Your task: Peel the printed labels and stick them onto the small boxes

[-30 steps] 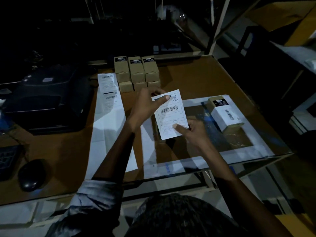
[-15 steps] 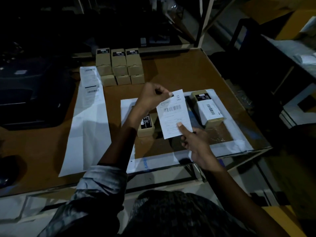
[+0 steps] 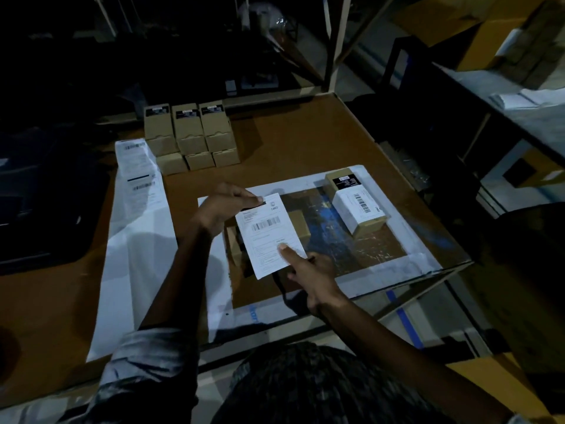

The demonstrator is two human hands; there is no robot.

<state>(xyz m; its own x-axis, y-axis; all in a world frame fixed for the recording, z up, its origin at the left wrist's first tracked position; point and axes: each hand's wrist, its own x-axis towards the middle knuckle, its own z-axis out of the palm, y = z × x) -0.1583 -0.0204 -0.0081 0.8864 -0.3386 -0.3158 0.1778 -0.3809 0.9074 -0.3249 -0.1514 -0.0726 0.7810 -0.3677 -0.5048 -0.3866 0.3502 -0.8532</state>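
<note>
I hold a white printed label with a barcode over a small brown box that lies mostly hidden beneath it. My left hand pinches the label's top left corner. My right hand pinches its lower right edge, thumb on the printed face. To the right lies a small box with a white label wrapped round it. A stack of unlabelled brown boxes stands at the back. A long strip of label backing, with printed labels at its far end, lies on the left.
The work goes on over a white-bordered mat on a brown table. A dark printer sits at the left. Shelving and cartons stand to the right, past the table's edge. The room is dim.
Both hands have brought the label lower, down over the small box on the mat. The camera view has shifted slightly.
</note>
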